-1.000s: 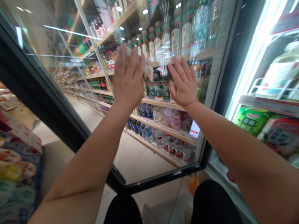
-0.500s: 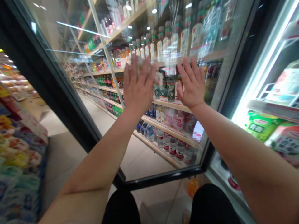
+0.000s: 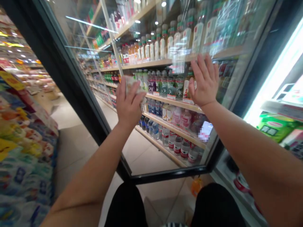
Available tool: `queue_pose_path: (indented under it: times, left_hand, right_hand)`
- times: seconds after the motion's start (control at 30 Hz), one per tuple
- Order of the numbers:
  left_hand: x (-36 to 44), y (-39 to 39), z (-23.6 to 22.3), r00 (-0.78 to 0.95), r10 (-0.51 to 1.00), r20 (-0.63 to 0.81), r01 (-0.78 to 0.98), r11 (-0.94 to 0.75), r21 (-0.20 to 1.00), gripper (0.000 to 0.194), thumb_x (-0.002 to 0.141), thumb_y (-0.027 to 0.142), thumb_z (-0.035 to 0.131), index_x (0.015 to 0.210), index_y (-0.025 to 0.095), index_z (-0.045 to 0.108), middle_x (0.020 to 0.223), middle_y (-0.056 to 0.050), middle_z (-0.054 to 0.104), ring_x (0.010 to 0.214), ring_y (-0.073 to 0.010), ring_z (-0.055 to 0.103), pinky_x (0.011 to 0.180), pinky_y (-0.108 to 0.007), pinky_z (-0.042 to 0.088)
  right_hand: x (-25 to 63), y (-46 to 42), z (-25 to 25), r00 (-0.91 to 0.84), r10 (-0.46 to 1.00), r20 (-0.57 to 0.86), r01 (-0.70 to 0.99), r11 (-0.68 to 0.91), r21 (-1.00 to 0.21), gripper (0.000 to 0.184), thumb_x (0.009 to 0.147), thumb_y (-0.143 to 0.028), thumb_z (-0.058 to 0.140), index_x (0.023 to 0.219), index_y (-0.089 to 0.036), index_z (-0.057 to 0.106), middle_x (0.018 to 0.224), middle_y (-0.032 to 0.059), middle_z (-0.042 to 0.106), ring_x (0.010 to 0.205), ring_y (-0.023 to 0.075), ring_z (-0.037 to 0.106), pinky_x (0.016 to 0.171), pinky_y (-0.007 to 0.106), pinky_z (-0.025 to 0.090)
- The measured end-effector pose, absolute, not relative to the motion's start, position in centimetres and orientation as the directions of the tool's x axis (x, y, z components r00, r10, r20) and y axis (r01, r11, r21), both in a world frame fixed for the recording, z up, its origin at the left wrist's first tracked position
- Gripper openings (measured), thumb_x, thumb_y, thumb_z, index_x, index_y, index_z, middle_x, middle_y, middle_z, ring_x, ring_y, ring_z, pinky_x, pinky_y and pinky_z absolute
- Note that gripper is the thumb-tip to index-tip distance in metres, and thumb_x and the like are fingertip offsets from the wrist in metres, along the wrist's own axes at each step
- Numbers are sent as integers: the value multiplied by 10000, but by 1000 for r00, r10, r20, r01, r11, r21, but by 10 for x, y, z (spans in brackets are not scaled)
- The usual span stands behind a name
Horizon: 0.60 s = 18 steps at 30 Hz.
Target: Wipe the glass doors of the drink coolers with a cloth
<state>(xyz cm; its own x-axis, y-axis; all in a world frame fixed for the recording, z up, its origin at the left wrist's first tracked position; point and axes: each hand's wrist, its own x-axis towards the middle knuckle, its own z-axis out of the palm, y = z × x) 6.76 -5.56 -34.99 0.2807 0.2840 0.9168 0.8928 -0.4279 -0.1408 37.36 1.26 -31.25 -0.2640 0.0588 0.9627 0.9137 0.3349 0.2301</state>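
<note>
An open glass cooler door (image 3: 165, 148) with a black frame stands in front of me, and shelves of bottles show through it. My left hand (image 3: 129, 104) presses a crumpled white cloth (image 3: 131, 84) flat against the glass at mid height. My right hand (image 3: 205, 82) lies on the glass higher up and to the right, fingers stretched out and spread, holding nothing.
The lit cooler interior (image 3: 281, 104) with green packs (image 3: 274, 130) is at the right. Stacked colourful packages (image 3: 21, 151) fill the left side. An orange object (image 3: 196, 186) sits on the tiled floor (image 3: 78, 142) below the door's lower edge. My dark-clothed knees are at the bottom.
My left hand has slid the cloth down and to the left on the glass. My right hand has stayed pressed on the pane. The view has shifted slightly.
</note>
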Motion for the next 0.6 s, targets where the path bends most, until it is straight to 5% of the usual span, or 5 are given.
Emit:
queue_pose_path:
  times: [0.17, 0.27, 0.47, 0.53, 0.6]
  left_hand:
    - [72, -73, -417, 510, 227, 830, 789, -508, -346, 148, 1005, 310, 548, 1071, 243, 663, 1471, -26, 556, 1545, -280, 149, 1282, -529, 206]
    - [63, -69, -401, 413, 217, 884, 830, -489, -268, 249, 1049, 258, 414, 1152, 213, 636, 1517, -57, 504, 1546, -243, 146, 1279, -516, 241]
    - [56, -67, -397, 162, 167, 973, 910, -407, -82, 540, 1039, 96, 315, 1576, 50, 290, 1691, -137, 27, 1546, -270, -3, 1301, -505, 166]
    - [65, -72, -430, 288, 189, 939, 879, -441, -181, 579, 1017, 64, 353, 1591, 69, 286, 1661, -173, 168, 1536, -287, 5, 1287, -557, 146]
    - [70, -75, -457, 429, 214, 878, 823, -494, -282, 576, 997, 55, 395, 1550, 215, 421, 1551, -79, 459, 1504, -186, 259, 1267, -375, 287]
  right_hand:
    - [375, 14, -312, -244, 99, 965, 913, 359, 194, 593, 986, -345, 349, 1561, -211, 394, 1628, 33, 359, 1540, 266, 256, 1263, 540, 197]
    - [372, 14, -315, -194, 116, 974, 910, 393, 135, 590, 1002, -371, 289, 1570, -242, 382, 1636, 17, 342, 1549, 249, 231, 1274, 513, 149]
    - [344, 3, -341, -19, 197, 980, 895, 441, -72, 662, 1029, -535, 222, 1634, -269, 182, 1685, 1, 186, 1574, 272, 114, 1272, 565, 100]
    - [337, 2, -354, 19, 185, 983, 869, 482, -108, 651, 1027, -551, 227, 1635, -359, 101, 1683, -65, 163, 1580, 249, 73, 1283, 529, 50]
    - [335, 3, -364, 33, 164, 986, 848, 517, -114, 640, 1028, -541, 245, 1627, -418, 58, 1679, -93, 158, 1581, 235, 54, 1284, 520, 29]
